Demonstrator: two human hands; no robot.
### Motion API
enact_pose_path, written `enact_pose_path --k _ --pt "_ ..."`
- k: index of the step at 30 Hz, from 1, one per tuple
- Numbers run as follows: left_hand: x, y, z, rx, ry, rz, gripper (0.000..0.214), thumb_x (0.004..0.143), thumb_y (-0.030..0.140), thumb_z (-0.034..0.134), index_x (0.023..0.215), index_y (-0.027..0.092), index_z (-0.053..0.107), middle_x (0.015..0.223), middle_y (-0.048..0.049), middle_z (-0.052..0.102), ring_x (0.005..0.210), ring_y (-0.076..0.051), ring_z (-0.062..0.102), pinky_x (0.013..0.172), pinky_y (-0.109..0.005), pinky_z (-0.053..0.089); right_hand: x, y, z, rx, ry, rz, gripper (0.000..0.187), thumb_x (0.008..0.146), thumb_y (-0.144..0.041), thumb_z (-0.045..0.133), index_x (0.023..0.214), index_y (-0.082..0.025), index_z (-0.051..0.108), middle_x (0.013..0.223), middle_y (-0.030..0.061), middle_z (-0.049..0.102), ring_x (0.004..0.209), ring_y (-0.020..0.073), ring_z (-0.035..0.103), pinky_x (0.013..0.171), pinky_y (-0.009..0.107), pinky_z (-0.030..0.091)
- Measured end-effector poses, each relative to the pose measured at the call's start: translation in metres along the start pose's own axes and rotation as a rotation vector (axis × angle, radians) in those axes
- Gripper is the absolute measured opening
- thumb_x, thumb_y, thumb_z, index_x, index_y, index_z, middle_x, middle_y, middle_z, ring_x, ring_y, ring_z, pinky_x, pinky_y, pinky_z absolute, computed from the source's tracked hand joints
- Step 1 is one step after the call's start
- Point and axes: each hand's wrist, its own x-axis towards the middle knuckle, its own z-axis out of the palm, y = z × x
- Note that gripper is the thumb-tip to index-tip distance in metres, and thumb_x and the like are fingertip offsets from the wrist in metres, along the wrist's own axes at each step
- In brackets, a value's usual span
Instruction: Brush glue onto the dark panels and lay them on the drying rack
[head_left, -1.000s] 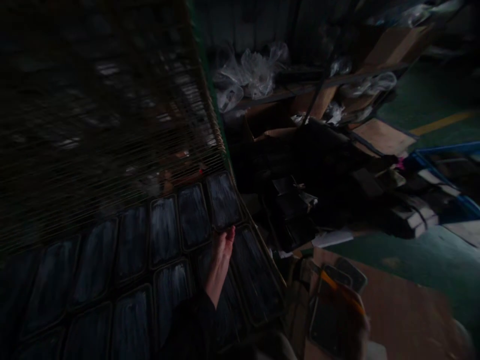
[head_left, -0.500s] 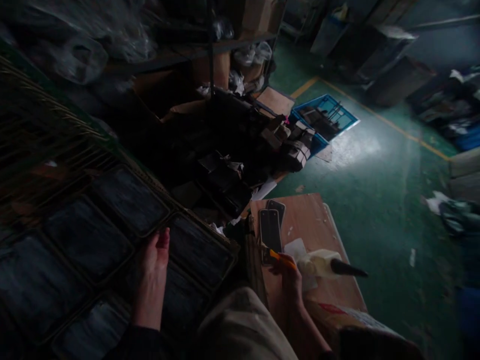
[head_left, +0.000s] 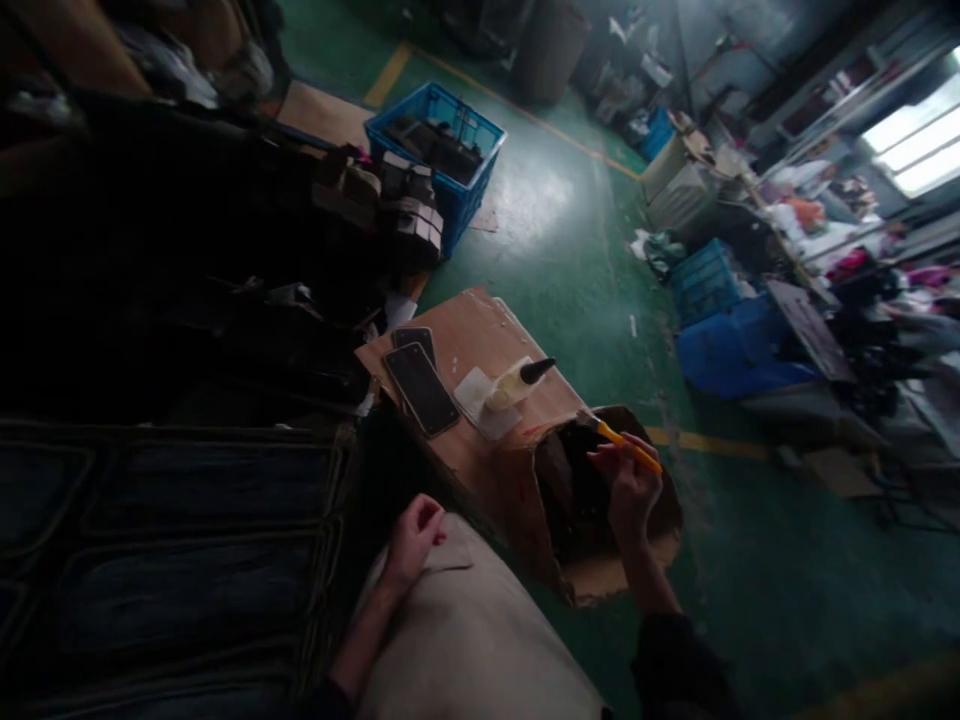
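My right hand [head_left: 634, 490] is closed around the orange handle of a small brush [head_left: 626, 445], its tip pointing up and left over the rim of an open cardboard box [head_left: 589, 585]. My left hand [head_left: 416, 540] hovers by my knee, its fingers curled in a loose fist with nothing showing in them. On a brown board [head_left: 476, 325] lie two dark, rounded flat pieces, the nearer piece [head_left: 421, 388] partly covering the other. Beside them a cream bottle with a black nozzle [head_left: 510, 388] rests on a pale sheet [head_left: 474, 400].
At left, several dark rectangular panels [head_left: 195, 590] lie in rows. Beyond the board stands a blue crate [head_left: 469, 200] with dark pieces inside, next to strapped bundles [head_left: 412, 220]. Blue bins [head_left: 727, 345] and a cluttered bench line the right side of the green floor [head_left: 592, 300].
The view has swung right. My right hand has carried the brush from the dark pieces to above the box. My left hand has left the panels and curled up by my knee.
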Motion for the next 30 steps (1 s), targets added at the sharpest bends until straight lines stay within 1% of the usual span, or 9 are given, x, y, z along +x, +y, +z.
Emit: enact_pose_path --k 4,9,13,16,19,22,24,27,30 --pt "-0.018 -0.007 0.039 0.321 -0.221 0.088 0.018 0.085 0.038 0.057 0.085 0.02 0.06 0.066 0.0018 0.061 0.06 -0.015 0.06 0.057 -0.025 0.047 -0.014 0.017 -0.058 0.019 0.135 0.039 0.034 0.09 -0.044 0.064 0.11 -0.017 0.059 0.077 0.0014 0.07 0.056 0.0165 0.069 0.056 0.031 0.058" --pt "-0.023 0.006 0.084 0.711 -0.37 0.398 0.016 0.093 0.027 0.048 0.091 0.021 0.062 0.082 -0.0022 0.067 0.072 -0.015 0.061 0.069 -0.026 0.047 -0.041 0.052 -0.117 0.127 0.243 0.208 0.04 0.086 -0.045 0.067 0.112 -0.016 0.058 0.075 -0.0001 0.07 0.056 0.016 0.069 0.056 0.03 0.059" --pt "-0.018 0.008 0.144 1.048 -0.501 0.644 0.021 0.096 0.02 0.042 0.092 0.02 0.063 0.087 -0.0049 0.067 0.079 -0.016 0.063 0.075 -0.027 0.048 -0.057 0.085 -0.174 0.383 0.375 0.444 0.05 0.078 -0.046 0.076 0.114 -0.015 0.06 0.072 -0.0015 0.07 0.059 0.0141 0.069 0.058 0.025 0.06" --pt "-0.01 0.002 0.201 1.264 -0.657 0.693 0.02 0.093 0.014 0.046 0.093 0.02 0.065 0.091 -0.0071 0.068 0.086 -0.02 0.064 0.081 -0.03 0.049 -0.071 0.111 -0.229 0.562 0.518 0.601 0.047 0.074 -0.041 0.079 0.109 -0.015 0.063 0.069 -0.0043 0.069 0.059 0.0109 0.068 0.063 0.022 0.061" --pt "0.005 -0.014 0.256 1.275 -0.775 0.485 0.014 0.082 0.009 0.058 0.087 0.02 0.066 0.09 -0.0069 0.068 0.09 -0.022 0.065 0.085 -0.033 0.049 -0.091 0.133 -0.282 0.641 0.657 0.745 0.039 0.073 -0.036 0.079 0.104 -0.015 0.066 0.067 -0.0052 0.069 0.057 0.0094 0.067 0.059 0.019 0.059" --pt "0.025 -0.041 0.308 1.026 -0.67 0.044 0.02 0.067 0.001 0.068 0.076 0.019 0.065 0.078 -0.0033 0.066 0.085 -0.022 0.066 0.084 -0.032 0.05 -0.113 0.149 -0.324 0.676 0.754 0.865 0.035 0.073 -0.031 0.078 0.102 -0.016 0.067 0.068 -0.0048 0.07 0.058 0.0092 0.067 0.058 0.018 0.059" --pt "0.04 -0.064 0.339 0.893 -0.566 -0.13 0.019 0.068 0.002 0.069 0.077 0.018 0.065 0.071 -0.0016 0.064 0.074 -0.019 0.065 0.076 -0.031 0.052 -0.127 0.156 -0.346 0.681 0.824 0.92 0.033 0.072 -0.029 0.077 0.102 -0.017 0.068 0.069 -0.0053 0.07 0.058 0.0087 0.067 0.058 0.017 0.059" --pt "0.064 -0.101 0.382 0.786 -0.47 -0.212 0.011 0.076 0.009 0.067 0.085 0.014 0.065 0.07 -0.0023 0.064 0.061 -0.016 0.062 0.064 -0.03 0.052 -0.15 0.169 -0.373 0.668 0.969 1.03 0.029 0.074 -0.025 0.073 0.103 -0.021 0.068 0.071 -0.0059 0.07 0.06 0.0086 0.068 0.058 0.018 0.059" --pt "0.092 -0.132 0.417 0.639 -0.374 -0.26 0.007 0.078 0.015 0.071 0.083 0.013 0.065 0.068 -0.0025 0.064 0.062 -0.016 0.063 0.065 -0.03 0.053 -0.183 0.19 -0.392 0.675 1.082 1.164 0.025 0.075 -0.023 0.07 0.1 -0.023 0.066 0.07 -0.0055 0.069 0.058 0.0105 0.067 0.055 0.021 0.06"
